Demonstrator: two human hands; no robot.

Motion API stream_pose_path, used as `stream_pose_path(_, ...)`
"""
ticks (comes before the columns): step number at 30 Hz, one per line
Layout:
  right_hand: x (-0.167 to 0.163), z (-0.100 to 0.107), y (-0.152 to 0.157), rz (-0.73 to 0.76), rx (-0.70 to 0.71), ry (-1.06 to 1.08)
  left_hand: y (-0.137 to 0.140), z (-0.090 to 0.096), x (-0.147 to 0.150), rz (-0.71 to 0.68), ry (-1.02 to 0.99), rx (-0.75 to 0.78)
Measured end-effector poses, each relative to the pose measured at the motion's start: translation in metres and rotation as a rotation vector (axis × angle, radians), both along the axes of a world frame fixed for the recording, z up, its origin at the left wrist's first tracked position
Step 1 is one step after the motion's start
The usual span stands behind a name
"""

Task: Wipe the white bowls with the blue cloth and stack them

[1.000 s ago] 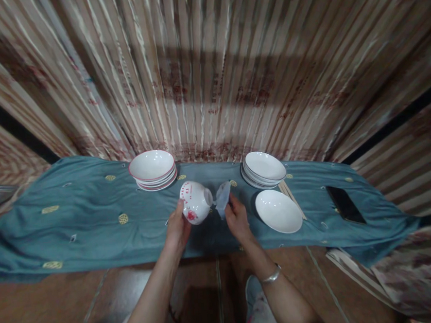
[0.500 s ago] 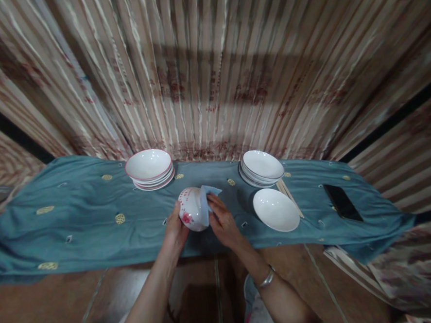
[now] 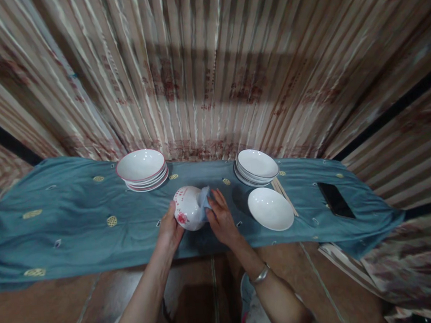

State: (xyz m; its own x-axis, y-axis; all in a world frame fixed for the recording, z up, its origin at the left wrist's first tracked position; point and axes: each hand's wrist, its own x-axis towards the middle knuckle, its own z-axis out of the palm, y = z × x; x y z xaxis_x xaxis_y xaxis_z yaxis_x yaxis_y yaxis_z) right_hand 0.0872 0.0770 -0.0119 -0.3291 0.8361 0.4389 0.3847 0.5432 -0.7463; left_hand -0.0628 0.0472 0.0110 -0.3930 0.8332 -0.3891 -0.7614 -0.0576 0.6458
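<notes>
A white bowl with red flowers [image 3: 187, 208] is tipped on its side above the table's front half, its outer wall showing. My left hand [image 3: 169, 227] grips it from the left, closed on its edge. At its right side my right hand [image 3: 222, 218] pinches a light blue cloth [image 3: 204, 201] against the bowl. The cloth is bunched between my fingers and the bowl's wall. To the right of that hand, a plain white bowl [image 3: 270, 209] rests on the tablecloth. The inside of the flowered bowl is hidden.
A teal tablecloth [image 3: 85, 237] covers the long table. Stacked red-rimmed bowls [image 3: 141, 165] stand at the back left, dark-rimmed bowls [image 3: 258, 164] at the back right. Chopsticks [image 3: 285, 196] lie beside the plain bowl, and a black phone [image 3: 335, 200] lies farther right. Behind hangs a striped curtain [image 3: 196, 84].
The blue cloth was spread flatter along the bowl's right side and is now more crumpled. My right hand's fingers have shifted on it. The whole view has moved slightly.
</notes>
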Motion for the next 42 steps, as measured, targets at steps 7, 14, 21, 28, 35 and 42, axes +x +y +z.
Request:
stream_pose_path(7,-0.015,0.008,-0.012,0.089,-0.03,0.035,0.0,-0.002,0.003,-0.019,0.049,0.025)
stream_pose_path(14,-0.015,0.021,-0.013,0.06,0.212,-0.229,-0.004,0.006,0.009,-0.074,0.136,0.031)
stream_pose_path(21,-0.009,0.016,0.004,-0.093,0.166,-0.183,-0.01,0.016,0.016,-0.116,0.171,0.02)
stream_pose_path(28,-0.016,0.003,-0.005,-0.171,0.14,-0.12,-0.006,0.012,0.011,-0.038,0.054,-0.035)
stream_pose_path(35,-0.015,-0.005,-0.01,-0.201,0.132,-0.098,0.0,0.007,0.007,0.061,-0.043,-0.012)
stream_pose_path(42,-0.01,-0.007,-0.009,-0.224,0.181,-0.098,0.001,0.004,0.007,0.065,-0.037,-0.009)
